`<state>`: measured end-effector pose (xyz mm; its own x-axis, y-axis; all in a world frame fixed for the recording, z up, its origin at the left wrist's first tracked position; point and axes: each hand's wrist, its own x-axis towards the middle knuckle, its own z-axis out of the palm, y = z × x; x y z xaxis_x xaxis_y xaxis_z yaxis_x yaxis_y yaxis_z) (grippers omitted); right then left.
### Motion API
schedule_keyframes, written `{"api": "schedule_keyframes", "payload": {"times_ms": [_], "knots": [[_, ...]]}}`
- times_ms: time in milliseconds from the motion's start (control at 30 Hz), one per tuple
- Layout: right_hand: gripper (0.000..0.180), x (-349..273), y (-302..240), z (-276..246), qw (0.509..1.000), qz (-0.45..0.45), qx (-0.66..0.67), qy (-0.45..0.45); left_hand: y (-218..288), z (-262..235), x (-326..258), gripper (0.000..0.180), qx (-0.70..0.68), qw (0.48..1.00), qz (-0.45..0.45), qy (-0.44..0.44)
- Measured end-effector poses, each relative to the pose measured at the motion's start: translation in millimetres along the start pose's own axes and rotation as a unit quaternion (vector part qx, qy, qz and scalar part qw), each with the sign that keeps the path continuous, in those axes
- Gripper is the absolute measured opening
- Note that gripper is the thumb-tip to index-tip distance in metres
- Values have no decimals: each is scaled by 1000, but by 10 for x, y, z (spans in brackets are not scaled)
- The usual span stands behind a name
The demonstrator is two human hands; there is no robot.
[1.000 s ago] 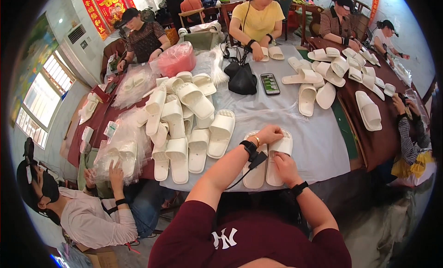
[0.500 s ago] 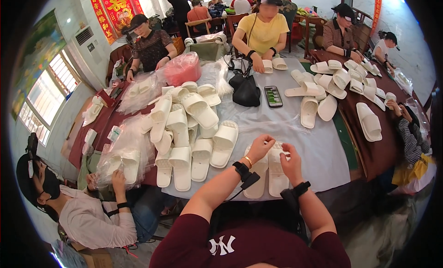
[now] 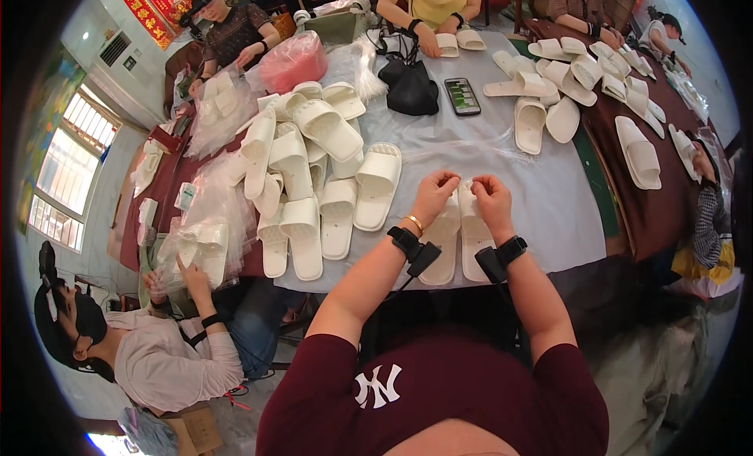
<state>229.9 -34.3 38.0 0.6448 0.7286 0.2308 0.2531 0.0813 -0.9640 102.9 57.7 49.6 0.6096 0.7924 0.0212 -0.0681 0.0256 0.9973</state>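
Observation:
Two white slippers lie side by side at the near edge of the table with the pale cloth (image 3: 541, 197). My left hand (image 3: 434, 195) pinches the top of the left slipper (image 3: 441, 244). My right hand (image 3: 492, 201) pinches the top of the right slipper (image 3: 473, 240). Both wrists wear black bands with a small device, and a cable hangs from the left one. A heap of white slippers (image 3: 314, 173) lies to the left of my hands.
A black bag (image 3: 412, 87) and a phone (image 3: 462, 96) lie in the middle of the table. More slippers (image 3: 572, 79) spread at the right. A pink bag (image 3: 294, 62) sits far left. Several people sit around; one at the lower left handles bagged slippers (image 3: 200, 244).
My head has tipped down and closer to the table. Both hands have shifted to the tops of the slipper pair, fingers now pinched.

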Motion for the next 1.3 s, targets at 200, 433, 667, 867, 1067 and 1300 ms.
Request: {"api": "schedule_keyframes", "payload": {"times_ms": [200, 433, 667, 867, 1067, 1300], "knots": [[11, -107, -45, 16, 1000, -15, 16, -18, -17, -17, -61, 18, 2, 1000, 2, 4], [9, -127, -150, 23, 999, -30, -36, -23, -8, -2, -67, 17, 20, 1000, 1, -9], [10, -101, -112, 40, 998, -40, -42, -7, -22, -10, -47, 18, 32, 999, -6, -16], [10, -108, -118, 49, 999, -33, -36, -9, -18, -2, -54, 19, 50, 998, 12, -22], [10, -109, -121, 51, 998, -37, -36, -20, 18, -29, -39, 18, 67, 996, -20, -56], [9, -96, -82, 42, 1000, -19, -13, 2, -2, -27, -43, 18, -22, 998, -53, -23]]}}
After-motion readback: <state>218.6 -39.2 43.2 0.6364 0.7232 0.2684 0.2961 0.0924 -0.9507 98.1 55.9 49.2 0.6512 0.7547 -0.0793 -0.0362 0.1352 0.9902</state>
